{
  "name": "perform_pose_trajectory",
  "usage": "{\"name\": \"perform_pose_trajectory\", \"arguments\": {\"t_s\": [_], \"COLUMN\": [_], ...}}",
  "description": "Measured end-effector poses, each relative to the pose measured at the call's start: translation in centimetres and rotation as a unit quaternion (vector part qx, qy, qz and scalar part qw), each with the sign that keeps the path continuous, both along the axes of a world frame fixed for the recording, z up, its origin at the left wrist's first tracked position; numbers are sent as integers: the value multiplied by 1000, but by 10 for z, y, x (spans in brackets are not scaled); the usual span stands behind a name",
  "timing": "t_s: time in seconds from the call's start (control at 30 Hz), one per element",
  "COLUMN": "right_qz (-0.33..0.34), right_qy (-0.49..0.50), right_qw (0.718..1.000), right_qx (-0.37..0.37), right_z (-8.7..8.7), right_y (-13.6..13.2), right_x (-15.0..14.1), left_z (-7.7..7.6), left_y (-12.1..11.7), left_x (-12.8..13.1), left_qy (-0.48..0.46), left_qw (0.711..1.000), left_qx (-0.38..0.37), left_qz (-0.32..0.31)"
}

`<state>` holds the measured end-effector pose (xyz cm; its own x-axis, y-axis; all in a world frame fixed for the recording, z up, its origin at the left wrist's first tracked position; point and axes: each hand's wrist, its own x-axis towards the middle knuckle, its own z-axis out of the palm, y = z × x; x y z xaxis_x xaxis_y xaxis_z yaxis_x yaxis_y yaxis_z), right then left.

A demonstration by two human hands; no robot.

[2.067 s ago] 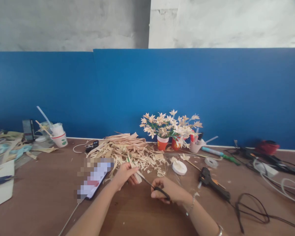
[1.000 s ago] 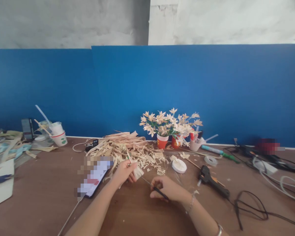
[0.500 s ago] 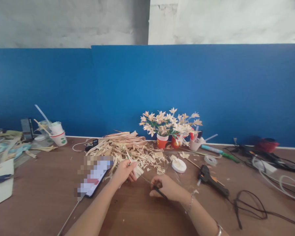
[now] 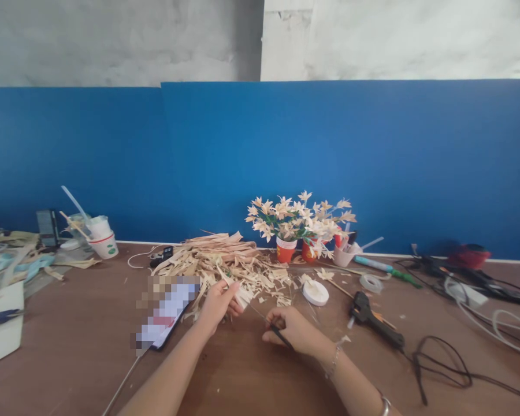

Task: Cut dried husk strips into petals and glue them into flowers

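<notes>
My left hand [image 4: 220, 303] is closed in a pinch on a pale, dry husk strip [image 4: 243, 297], in front of a heap of similar strips [image 4: 216, 254]. To its right, my right hand [image 4: 292, 330] is closed around a thin dark-handled tool [image 4: 279, 335]. A narrow metal shaft on this tool points up and left toward the strip; whether the tip touches it I cannot tell. The tool's exact kind does not show. Beyond my hands, pale star-shaped flowers [image 4: 301, 216] stand in red paper cups [image 4: 286, 249].
A phone [image 4: 169, 315] lies left of my left hand, its cable running toward me. A white round lid [image 4: 315, 293], a tape roll [image 4: 371, 282] and a black glue gun [image 4: 375, 323] with its cord lie to the right. A blue partition [image 4: 199, 162] borders the table's back.
The husk strip in my left hand has turned slightly, and the fingers have shifted a little. My right hand and its tool have barely moved.
</notes>
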<state>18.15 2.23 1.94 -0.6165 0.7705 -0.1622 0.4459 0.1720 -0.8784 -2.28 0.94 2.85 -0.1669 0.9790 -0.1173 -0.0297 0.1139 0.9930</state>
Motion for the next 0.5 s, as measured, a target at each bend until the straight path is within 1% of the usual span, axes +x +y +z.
{"name": "perform_pose_trajectory", "arguments": {"t_s": [0.2, 0.37, 0.5], "right_qz": [-17, -31, -39], "right_qy": [7, 23, 19], "right_qw": [1000, 999, 999], "right_qx": [-8, 3, -12], "right_z": [1, 4, 3], "right_y": [-1, -3, -3], "right_x": [-3, -4, -5], "left_z": [2, 3, 3], "left_y": [-2, -5, -6], "left_x": [6, 12, 15], "left_qy": [-25, -58, -95], "left_qw": [999, 994, 990], "left_qx": [15, 27, 25], "left_qz": [35, 83, 97]}}
